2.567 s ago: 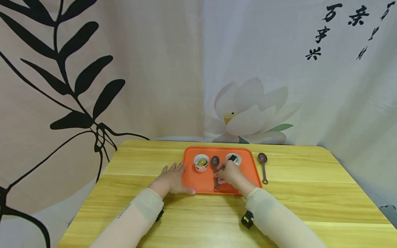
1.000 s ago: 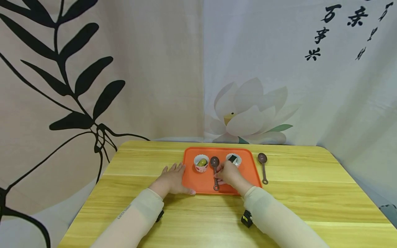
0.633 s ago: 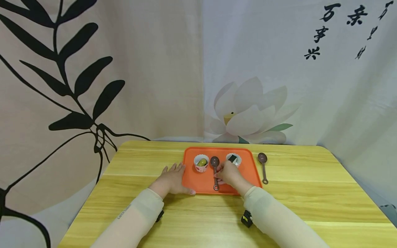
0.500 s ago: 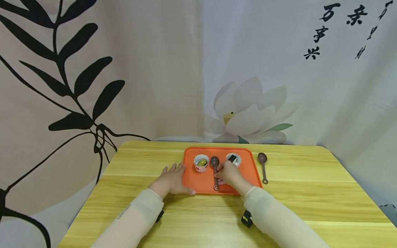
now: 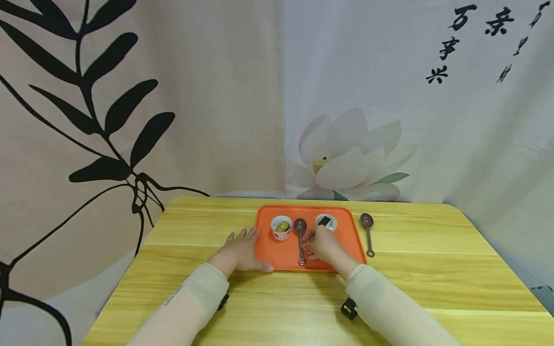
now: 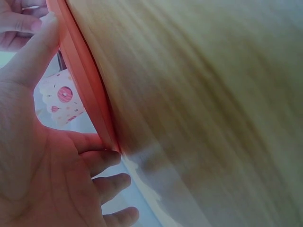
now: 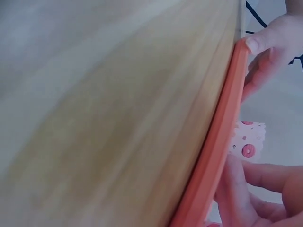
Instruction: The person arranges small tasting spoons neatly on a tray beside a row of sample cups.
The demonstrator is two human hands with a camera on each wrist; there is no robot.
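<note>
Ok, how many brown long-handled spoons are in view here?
2: one brown long-handled spoon on the orange rectangular tray, beside the right hand; the second spoon on the yellow wooden table, right of the tray.

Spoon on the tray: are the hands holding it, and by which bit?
The spoon doesn't look held: the right hand is just beside its handle, maybe touching. The left hand only touches the edge of the tray.

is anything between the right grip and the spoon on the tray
Nothing visible: the right grip is close beside the spoon on the tray, with no object between. The left cup and right cup stand outside that gap.
</note>
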